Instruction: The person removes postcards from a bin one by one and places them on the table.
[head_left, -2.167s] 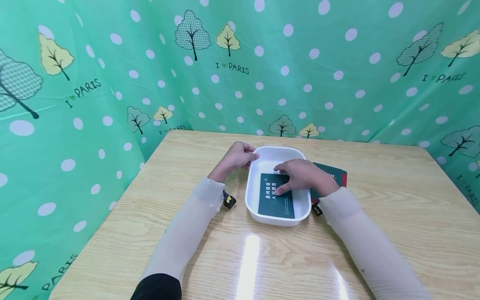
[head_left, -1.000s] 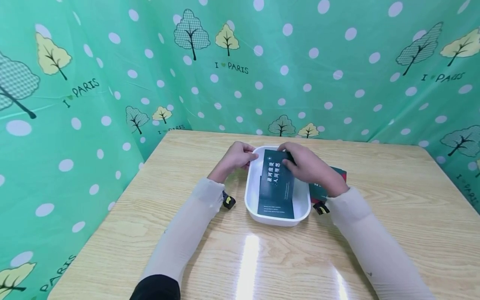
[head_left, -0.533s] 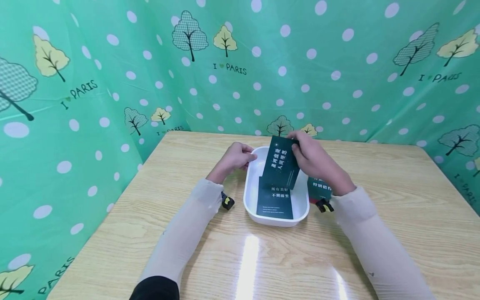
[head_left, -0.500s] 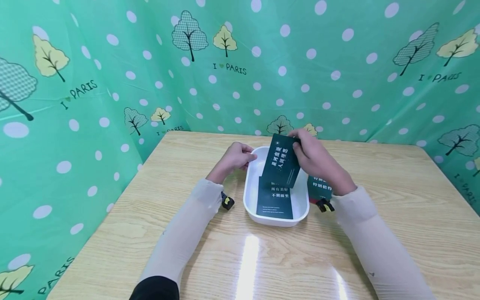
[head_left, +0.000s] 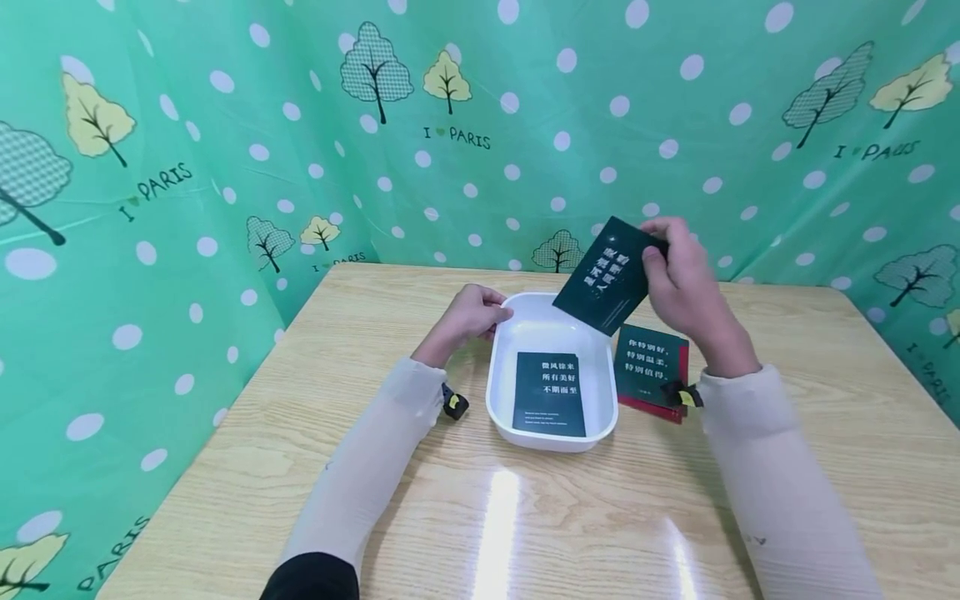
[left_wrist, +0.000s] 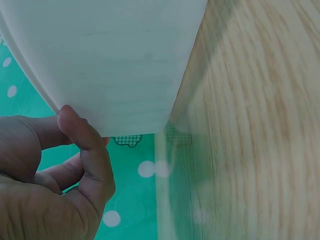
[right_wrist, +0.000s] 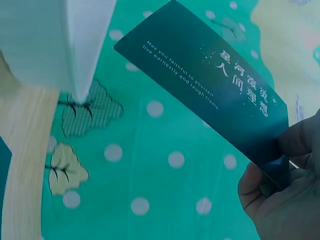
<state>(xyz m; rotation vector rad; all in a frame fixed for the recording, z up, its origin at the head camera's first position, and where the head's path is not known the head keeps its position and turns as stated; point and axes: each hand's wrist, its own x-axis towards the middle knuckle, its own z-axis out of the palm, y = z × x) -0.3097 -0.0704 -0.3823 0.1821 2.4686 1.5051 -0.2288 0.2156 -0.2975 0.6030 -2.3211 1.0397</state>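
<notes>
My right hand [head_left: 684, 279] pinches a dark green printed card [head_left: 609, 275] by its edge, held up above the far right corner of the white plastic basin [head_left: 495, 367]. In the right wrist view the card [right_wrist: 210, 85] shows white lettering, with thumb and fingers on one end. My left hand [head_left: 472, 315] grips the basin's far left rim; in the left wrist view the thumb and a finger of the left hand [left_wrist: 65, 185] pinch that rim. Another dark green card [head_left: 549, 396] lies flat on the basin's floor.
Right of the basin, dark green cards [head_left: 643, 367] with red edges showing beneath lie on the wooden table [head_left: 405, 517]. A green dotted curtain [head_left: 480, 192] hangs behind and to the left. Small black straps sit at both wrists.
My right hand took the upper card from inside the basin, raised it and moved it right, uncovering the card below. The left hand stays on the rim.
</notes>
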